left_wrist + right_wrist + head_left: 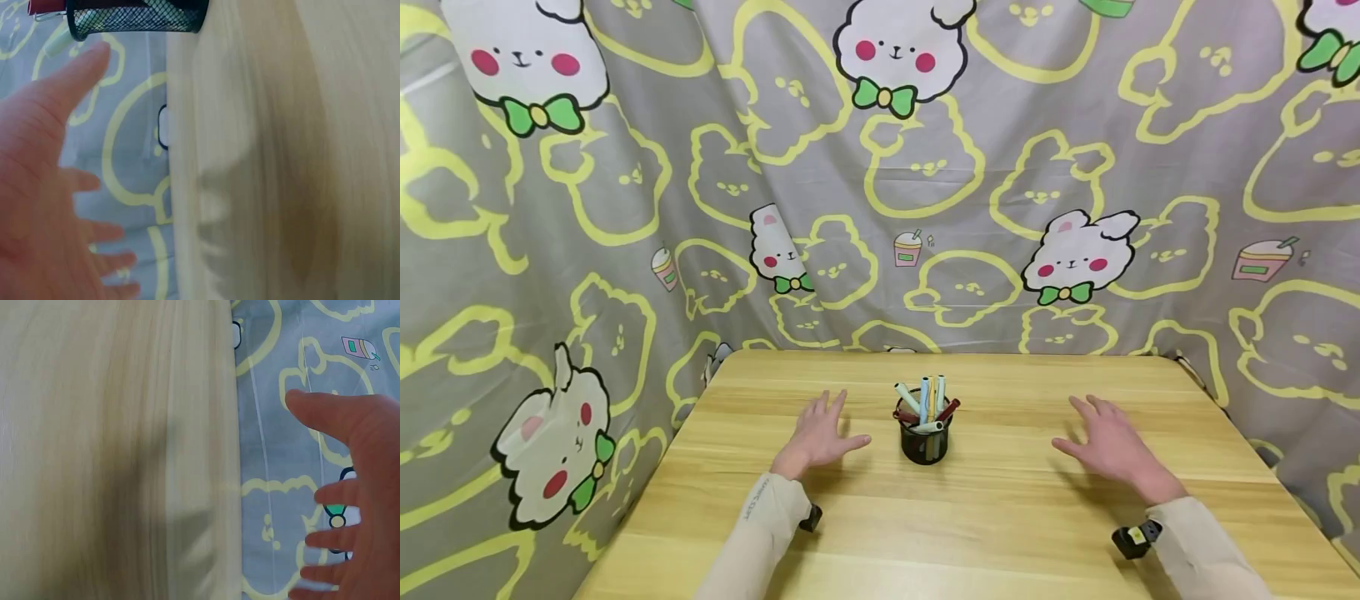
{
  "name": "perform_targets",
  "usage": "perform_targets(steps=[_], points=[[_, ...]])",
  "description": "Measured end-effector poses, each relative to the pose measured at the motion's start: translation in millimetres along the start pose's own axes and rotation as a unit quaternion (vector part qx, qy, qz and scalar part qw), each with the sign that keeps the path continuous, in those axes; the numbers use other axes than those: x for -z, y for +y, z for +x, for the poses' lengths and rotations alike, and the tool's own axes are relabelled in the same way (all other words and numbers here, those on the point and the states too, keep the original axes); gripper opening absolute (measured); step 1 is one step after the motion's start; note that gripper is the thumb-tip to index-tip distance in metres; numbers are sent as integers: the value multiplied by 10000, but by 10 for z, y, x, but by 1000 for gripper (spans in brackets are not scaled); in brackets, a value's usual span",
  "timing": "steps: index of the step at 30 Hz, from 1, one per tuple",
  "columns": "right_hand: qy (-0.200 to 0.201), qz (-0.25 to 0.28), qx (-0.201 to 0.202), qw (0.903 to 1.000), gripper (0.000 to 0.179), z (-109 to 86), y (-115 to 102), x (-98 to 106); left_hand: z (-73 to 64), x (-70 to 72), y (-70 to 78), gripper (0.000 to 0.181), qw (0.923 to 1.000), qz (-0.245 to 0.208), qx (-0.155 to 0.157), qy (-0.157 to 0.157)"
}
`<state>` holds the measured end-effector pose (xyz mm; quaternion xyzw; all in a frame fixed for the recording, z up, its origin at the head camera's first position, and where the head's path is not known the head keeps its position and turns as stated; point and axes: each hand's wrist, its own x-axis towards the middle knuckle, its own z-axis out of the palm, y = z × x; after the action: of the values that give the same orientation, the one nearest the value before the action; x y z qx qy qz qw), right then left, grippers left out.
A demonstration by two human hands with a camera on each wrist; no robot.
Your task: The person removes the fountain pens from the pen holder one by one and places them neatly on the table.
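Note:
A black mesh pen holder (pixel 925 446) stands upright near the middle of the table, filled with several markers (pixel 924 400) in pale green, light blue, yellow and dark red. To its left, my left hand (pixel 820 435) hovers with fingers spread and the thumb pointing toward the holder, holding nothing. In the left wrist view, the mesh holder (pixel 137 17) shows at the top edge, just beyond the left thumb. Farther off on the other side, my right hand (pixel 1111 440) is held above the table, fingers apart and nothing in it.
The wooden table (pixel 940 533) has its far edge against a grey curtain (pixel 970 192) with yellow outlines and white cartoon animals. The curtain also hangs along the left and right sides. A small black wrist camera (pixel 1135 540) sits at the right cuff, another (pixel 811 518) at the left.

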<state>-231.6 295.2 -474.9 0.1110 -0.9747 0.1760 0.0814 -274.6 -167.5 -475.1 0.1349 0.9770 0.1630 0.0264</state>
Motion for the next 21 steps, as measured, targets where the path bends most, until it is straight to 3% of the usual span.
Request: perform_targets(steps=[4, 10, 14, 21], points=[[-94, 548, 94, 9984, 76, 68, -37, -31, 57, -42, 54, 94, 9960, -733, -487, 123], [-143, 1475, 275, 9886, 63, 146, -112, -114, 146, -140, 168, 90, 9878, -1253, -913, 121], [-189, 1917, 291, 9808, 56, 191, -175, -176, 168, -203, 254, 89, 9815, -1677, -926, 34], [-218, 2360, 266, 9712, 48, 292, -326, -260, 209, -314, 379, 90, 9594, -2702, -805, -33]])
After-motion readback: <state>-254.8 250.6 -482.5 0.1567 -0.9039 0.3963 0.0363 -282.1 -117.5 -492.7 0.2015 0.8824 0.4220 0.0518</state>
